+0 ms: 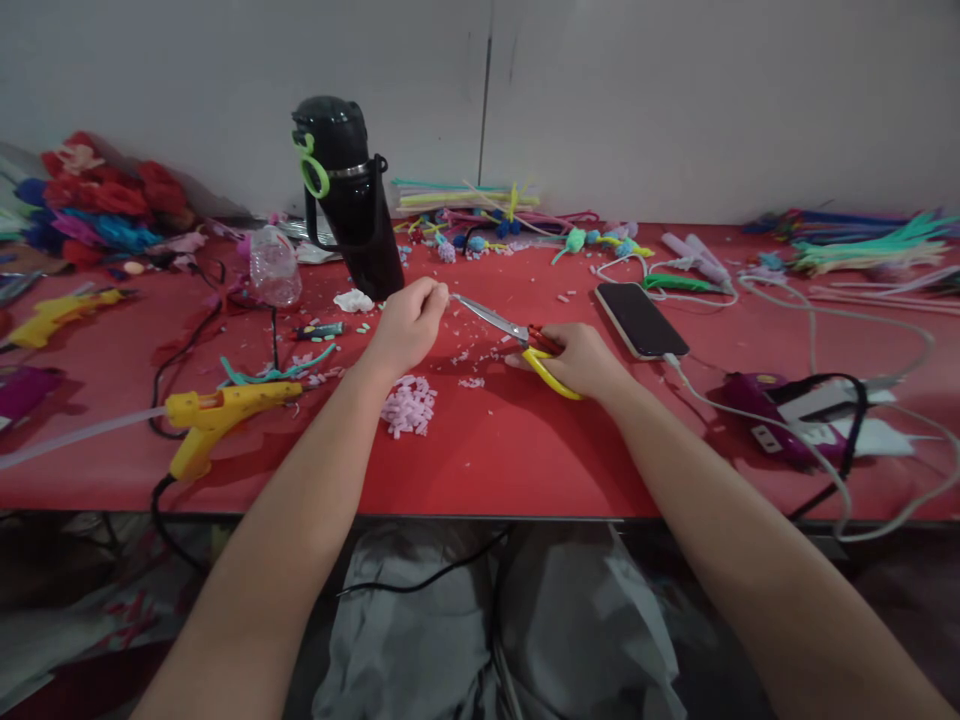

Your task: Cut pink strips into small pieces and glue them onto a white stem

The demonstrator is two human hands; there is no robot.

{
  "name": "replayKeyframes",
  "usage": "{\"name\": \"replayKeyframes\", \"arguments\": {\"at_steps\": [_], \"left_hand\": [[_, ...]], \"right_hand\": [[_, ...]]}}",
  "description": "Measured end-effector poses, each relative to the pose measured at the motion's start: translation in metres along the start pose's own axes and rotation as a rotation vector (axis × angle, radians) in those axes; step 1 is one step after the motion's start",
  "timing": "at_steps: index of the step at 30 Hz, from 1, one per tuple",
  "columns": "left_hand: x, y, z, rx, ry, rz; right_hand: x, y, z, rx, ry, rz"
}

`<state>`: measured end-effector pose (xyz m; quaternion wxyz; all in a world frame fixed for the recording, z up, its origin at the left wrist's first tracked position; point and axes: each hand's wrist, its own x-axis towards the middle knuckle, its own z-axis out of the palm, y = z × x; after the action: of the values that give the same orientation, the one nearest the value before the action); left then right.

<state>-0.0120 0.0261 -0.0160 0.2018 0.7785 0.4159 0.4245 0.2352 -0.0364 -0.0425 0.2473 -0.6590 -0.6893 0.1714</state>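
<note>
The right hand's (581, 362) fingers wrap the scissors' (517, 332) handles; the left hand's (407, 328) fingertips press together near the blade tips, on what I cannot tell; below them lie lilac clippings (409, 406); below the right fingers, red tabletop (502, 455) gives room to its front edge

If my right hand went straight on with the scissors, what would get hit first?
Probably your left hand: the scissors in your right hand point toward it, though depth is hard to judge.

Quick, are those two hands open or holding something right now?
Left hand: closed in a pinch near the tip of the scissors; cannot tell whether it holds anything.
Right hand: closed, holding the scissors by the handles.
</note>
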Motion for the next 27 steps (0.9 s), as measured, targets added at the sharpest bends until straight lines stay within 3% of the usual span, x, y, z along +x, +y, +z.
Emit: {"name": "replayKeyframes", "arguments": {"at_steps": [27], "left_hand": [[0.0011, -0.0014, -0.0005, 0.044, 0.007, -0.004]], "right_hand": [[0.0002, 0.0011, 0.0018, 0.027, 0.031, -0.007]]}}
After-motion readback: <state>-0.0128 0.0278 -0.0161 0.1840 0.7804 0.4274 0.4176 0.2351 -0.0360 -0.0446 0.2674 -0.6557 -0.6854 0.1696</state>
